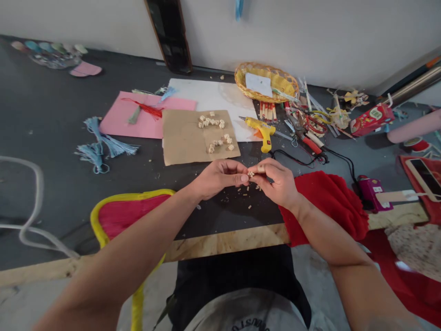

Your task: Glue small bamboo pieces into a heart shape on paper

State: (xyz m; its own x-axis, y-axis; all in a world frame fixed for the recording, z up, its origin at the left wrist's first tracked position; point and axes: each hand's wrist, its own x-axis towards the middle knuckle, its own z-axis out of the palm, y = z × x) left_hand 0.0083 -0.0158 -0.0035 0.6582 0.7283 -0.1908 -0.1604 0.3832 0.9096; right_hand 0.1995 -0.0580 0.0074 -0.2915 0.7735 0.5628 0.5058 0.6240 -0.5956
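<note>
Between the fingertips of both hands is a small cream cluster piece [251, 174], made of tiny bits; its exact kind is too small to tell. My left hand [222, 178] pinches it from the left, thumb against fingers. My right hand [278, 181] grips it from the right, with a pale band around one finger. Beneath them, tiny loose cream bits [245, 194] lie scattered on the dark tabletop. Just beyond, a brown cardboard sheet [182, 138] bears similar cream clusters [211, 122] in two groups.
A yellow glue gun [263, 132] with a black cord lies behind my right hand. A wicker basket [241, 87], pliers [306, 138] and a red juice box [370, 120] stand further right. Red cloth [325, 202] hangs over the front edge. Blue tassels [99, 145] lie left.
</note>
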